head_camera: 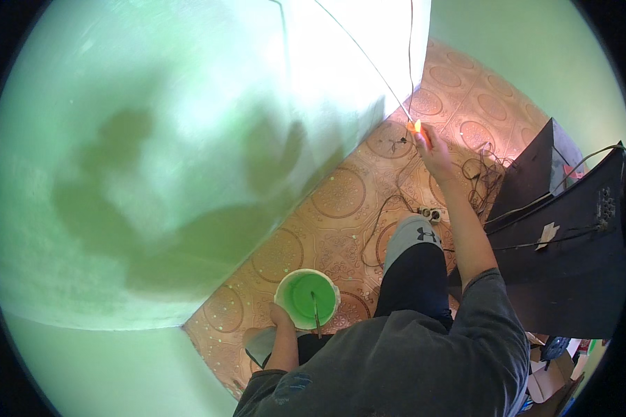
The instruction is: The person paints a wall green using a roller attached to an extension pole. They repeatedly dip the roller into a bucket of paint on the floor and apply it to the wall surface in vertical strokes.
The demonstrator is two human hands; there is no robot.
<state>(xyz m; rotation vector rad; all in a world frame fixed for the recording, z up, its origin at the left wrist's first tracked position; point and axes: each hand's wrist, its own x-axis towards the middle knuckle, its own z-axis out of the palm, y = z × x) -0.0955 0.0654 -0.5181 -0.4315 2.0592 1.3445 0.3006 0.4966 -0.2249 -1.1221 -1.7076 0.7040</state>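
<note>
My left hand (281, 315) grips the rim of a white plastic bucket (338, 294) at its left side. Inside the bucket is bright green paint (303, 301), with a thin stick (316, 315) leaning against the near rim. Out ahead to the right, my right hand (436, 156) is closed around an orange handle (418, 129). A long thin rod (368, 56) runs from that handle up past the top edge of the picture, so its far end is hidden. Beside it rises the pale green wall (203, 172), brightly lit at the top and crossed by shadows.
Patterned orange-brown flooring (339, 193) carries green paint spots. A power socket block (430, 214) lies by my knee, with tangled cables (482, 174) beyond. A dark cabinet (548, 271) stands close on my right; behind it lies an open cardboard box (550, 378). Another thin cable (410, 52) hangs near the wall.
</note>
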